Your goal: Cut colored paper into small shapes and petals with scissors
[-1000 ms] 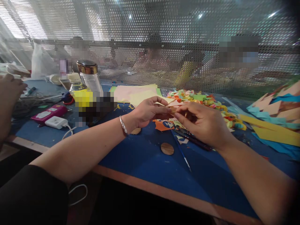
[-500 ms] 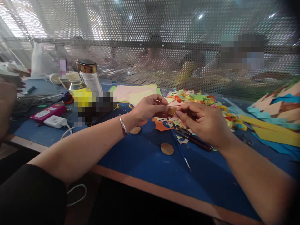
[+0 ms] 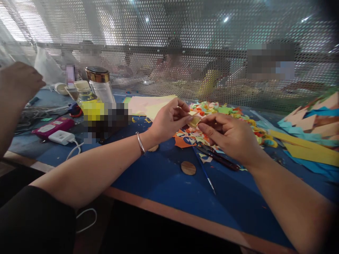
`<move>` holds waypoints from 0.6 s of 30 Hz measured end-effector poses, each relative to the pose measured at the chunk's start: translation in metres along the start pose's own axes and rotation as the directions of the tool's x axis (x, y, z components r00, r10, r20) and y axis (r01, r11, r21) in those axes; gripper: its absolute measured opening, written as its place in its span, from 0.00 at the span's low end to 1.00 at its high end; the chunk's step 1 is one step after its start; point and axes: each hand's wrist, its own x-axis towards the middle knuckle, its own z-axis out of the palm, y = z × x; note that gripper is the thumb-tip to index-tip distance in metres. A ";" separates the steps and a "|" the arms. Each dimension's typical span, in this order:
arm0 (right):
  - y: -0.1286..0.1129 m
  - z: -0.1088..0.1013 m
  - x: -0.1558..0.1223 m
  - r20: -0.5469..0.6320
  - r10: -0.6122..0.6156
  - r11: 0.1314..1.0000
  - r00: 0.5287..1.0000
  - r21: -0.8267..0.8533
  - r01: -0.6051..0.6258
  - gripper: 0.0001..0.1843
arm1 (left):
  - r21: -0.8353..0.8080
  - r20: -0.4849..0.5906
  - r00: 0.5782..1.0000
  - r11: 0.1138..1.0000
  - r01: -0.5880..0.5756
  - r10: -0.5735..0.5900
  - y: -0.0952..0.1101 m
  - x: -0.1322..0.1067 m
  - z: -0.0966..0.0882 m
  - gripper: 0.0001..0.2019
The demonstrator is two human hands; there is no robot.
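My left hand [image 3: 169, 121], with a silver bangle on its wrist, pinches a small pale yellow paper piece [image 3: 194, 121] above the blue table [image 3: 164, 183]. My right hand [image 3: 227, 135] meets it from the right, fingers curled and pinched on the same piece. Under both hands lie orange and mixed paper scraps [image 3: 185, 139]. A round wooden disc [image 3: 188, 168] sits on the table nearer to me, and a second disc [image 3: 153, 148] peeks out beneath my left wrist. A thin brush [image 3: 205, 171] and a dark pen [image 3: 219, 158] lie below my right hand.
A heap of coloured paper cuttings [image 3: 227, 113] and flat pastel sheets [image 3: 148, 104] lie behind my hands. Cut paper strips [image 3: 307, 141] pile up at right. Jars [image 3: 100, 84], a pink case [image 3: 54, 126] and a white charger [image 3: 59, 137] stand at left. Another person's hand [image 3: 16, 84] is raised at far left. Perforated screen behind.
My hands have lifted slightly with the paper piece, and my left fingers have turned upward on it. The other person's hand at far left has risen higher.
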 end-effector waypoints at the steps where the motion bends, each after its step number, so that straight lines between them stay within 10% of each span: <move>1: 0.000 0.000 0.000 -0.002 0.006 1.000 1.000 0.010 -0.006 0.15 | 0.004 0.005 1.000 1.000 -0.017 0.017 0.001 -0.001 0.000 0.12; 9: -0.001 0.000 0.001 0.015 0.031 0.998 0.999 0.059 -0.032 0.20 | 0.029 0.058 0.995 0.996 -0.084 0.082 0.002 -0.006 0.005 0.11; 18: -0.002 0.001 -0.001 -0.027 -0.058 0.997 0.998 -0.045 0.057 0.14 | -0.173 0.010 0.989 0.973 0.150 -0.150 0.003 -0.011 0.014 0.19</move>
